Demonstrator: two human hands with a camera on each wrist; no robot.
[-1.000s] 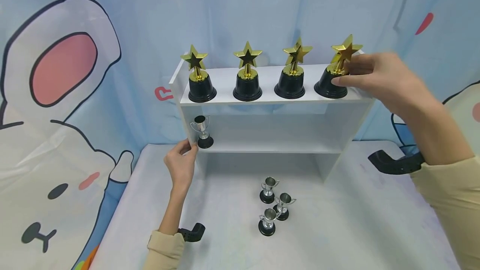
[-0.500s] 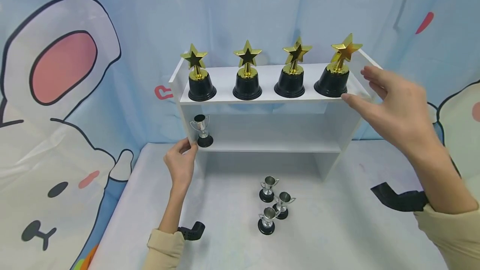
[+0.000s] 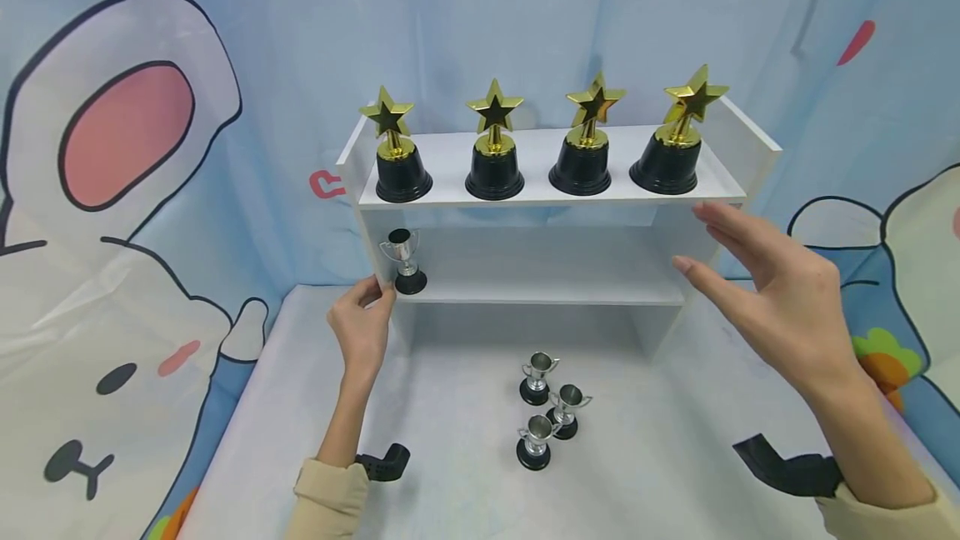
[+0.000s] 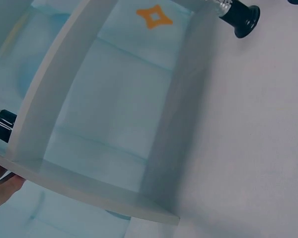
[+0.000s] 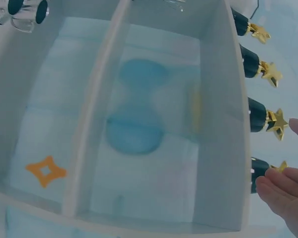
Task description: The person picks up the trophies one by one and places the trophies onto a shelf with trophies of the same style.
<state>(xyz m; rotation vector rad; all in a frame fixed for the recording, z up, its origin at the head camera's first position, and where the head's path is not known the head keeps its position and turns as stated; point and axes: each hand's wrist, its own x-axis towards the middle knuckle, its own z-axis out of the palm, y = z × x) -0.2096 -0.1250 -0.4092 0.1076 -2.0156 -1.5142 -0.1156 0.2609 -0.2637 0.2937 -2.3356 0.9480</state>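
Note:
My left hand (image 3: 362, 327) pinches the left side panel of a white shelf unit (image 3: 540, 269), just beside a small silver trophy cup (image 3: 405, 260) on the middle board. In the left wrist view, fingers (image 4: 6, 191) lie along that panel's edge. My right hand (image 3: 783, 298) is held in the air off the shelf's right side, fingers extended, thumb apart, holding nothing. Above it, at the right end of the top board, stands a gold star trophy (image 3: 666, 163) with a black base, tilted slightly in the head view. Several such star trophies (image 3: 495, 163) form a row there.
Three silver trophy cups (image 3: 537, 442) with black bases stand close together on the white table (image 3: 645, 473) before the shelf. A blue cartoon-printed curtain (image 3: 285, 48) hangs behind and at the sides.
My right hand has let go of the rightmost star trophy and moved down and away to the right, its fingers spreading. My left hand has kept its place on the shelf panel.

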